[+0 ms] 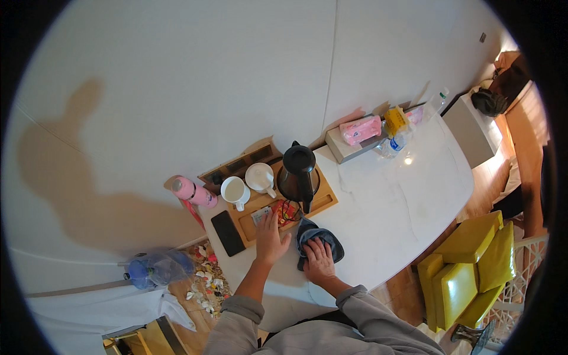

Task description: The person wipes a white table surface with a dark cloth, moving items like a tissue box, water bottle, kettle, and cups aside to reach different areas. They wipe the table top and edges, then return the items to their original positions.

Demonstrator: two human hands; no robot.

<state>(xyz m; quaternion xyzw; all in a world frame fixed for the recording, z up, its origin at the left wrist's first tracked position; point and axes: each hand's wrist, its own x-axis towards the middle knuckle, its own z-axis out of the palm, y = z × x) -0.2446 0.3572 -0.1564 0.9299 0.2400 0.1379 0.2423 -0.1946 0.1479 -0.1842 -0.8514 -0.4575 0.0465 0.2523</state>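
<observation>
My right hand [320, 262] presses down on a crumpled dark blue-grey cloth [333, 242] that lies on the white marble-patterned table [377, 222]. To its left, my left hand [270, 239] reaches over the front edge of a wooden tray [326, 194], fingers apart, close to a small grey packet [259, 216] and a red packet [284, 212]; whether it touches them I cannot tell. On the tray stand a black electric kettle [298, 162], a white cup [235, 191] and a white lidded pot [260, 176]. A black phone [228, 233] lies at the tray's left side.
A pink bottle [195, 193] stands at the table's left corner. Along the wall are a grey box [350, 146], a pink tissue pack [360, 130], a yellow packet [395, 120] and clear plastic bottles [394, 144]. A yellow armchair [461, 275] is at right; litter [211, 279] and blue water bottles [155, 268] are at left.
</observation>
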